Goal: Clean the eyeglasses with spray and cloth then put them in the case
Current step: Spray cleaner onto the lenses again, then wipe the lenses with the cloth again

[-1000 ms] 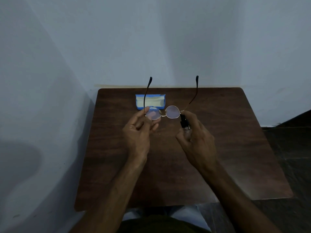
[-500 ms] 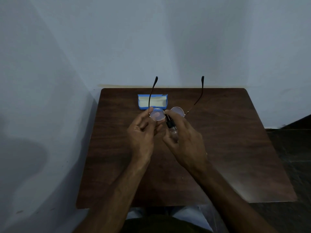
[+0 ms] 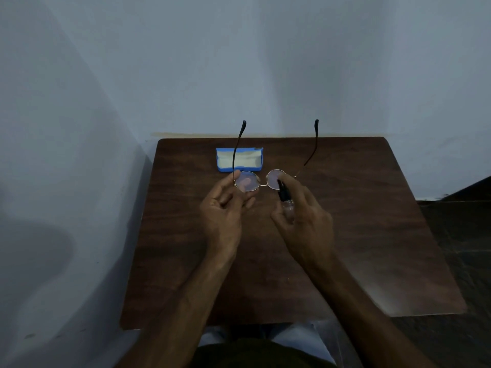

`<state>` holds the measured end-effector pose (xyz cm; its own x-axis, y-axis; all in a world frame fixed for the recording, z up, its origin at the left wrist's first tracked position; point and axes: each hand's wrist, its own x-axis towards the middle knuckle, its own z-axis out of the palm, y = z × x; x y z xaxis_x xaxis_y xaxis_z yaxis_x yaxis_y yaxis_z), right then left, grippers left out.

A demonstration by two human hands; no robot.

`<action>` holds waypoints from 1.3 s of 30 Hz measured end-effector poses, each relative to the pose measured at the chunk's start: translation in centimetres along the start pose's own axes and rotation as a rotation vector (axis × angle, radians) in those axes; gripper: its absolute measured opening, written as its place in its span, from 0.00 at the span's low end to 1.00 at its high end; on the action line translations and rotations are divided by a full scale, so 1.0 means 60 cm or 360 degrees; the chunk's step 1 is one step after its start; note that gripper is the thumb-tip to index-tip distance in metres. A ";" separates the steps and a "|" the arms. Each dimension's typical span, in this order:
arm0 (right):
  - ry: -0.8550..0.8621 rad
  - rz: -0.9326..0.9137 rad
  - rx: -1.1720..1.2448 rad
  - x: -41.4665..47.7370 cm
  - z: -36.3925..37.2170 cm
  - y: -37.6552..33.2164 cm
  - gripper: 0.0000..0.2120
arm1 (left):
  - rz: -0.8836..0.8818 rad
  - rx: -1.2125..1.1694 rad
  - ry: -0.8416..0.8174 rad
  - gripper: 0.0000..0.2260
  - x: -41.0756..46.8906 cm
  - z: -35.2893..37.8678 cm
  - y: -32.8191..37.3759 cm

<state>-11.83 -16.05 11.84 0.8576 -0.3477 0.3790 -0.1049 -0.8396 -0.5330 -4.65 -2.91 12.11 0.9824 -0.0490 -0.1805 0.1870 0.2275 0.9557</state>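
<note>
Round thin-framed eyeglasses hang above the table with both temples unfolded and pointing away from me. My left hand pinches them at the left lens rim. My right hand grips a small clear spray bottle with a black nozzle, whose tip sits right in front of the right lens. An open blue case with a pale lining lies on the table behind the glasses. No cloth shows apart from that pale lining.
A dark wooden table stands against a pale wall at the back and left. Dark floor lies past its right edge. My lap shows below the near edge.
My right hand has carried the spray bottle from the left lens over to the right lens. The glasses stay in my left hand at about the same place.
</note>
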 end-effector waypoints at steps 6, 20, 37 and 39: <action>0.0080 0.0066 -0.0104 -0.006 -0.003 0.033 0.32 | -0.0014 -0.0020 0.0011 0.17 0.000 0.000 0.001; -0.0183 0.0624 0.0614 -0.117 0.080 0.140 0.11 | -0.0101 -0.0098 0.0022 0.18 0.007 -0.013 -0.007; -0.0575 0.0532 0.0373 -0.193 0.073 0.237 0.37 | -0.0261 -0.0174 0.0037 0.17 0.009 -0.011 -0.029; -0.0367 0.0684 0.0285 -0.193 0.069 0.252 0.30 | -0.0264 -0.0176 0.0036 0.16 0.009 -0.010 -0.031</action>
<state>-21.25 -23.02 -3.74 0.8468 -0.5275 -0.0681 -0.4014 -0.5496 -0.7327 -4.46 -2.77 10.11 0.9376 -0.0729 -0.3400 0.3447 0.3237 0.8811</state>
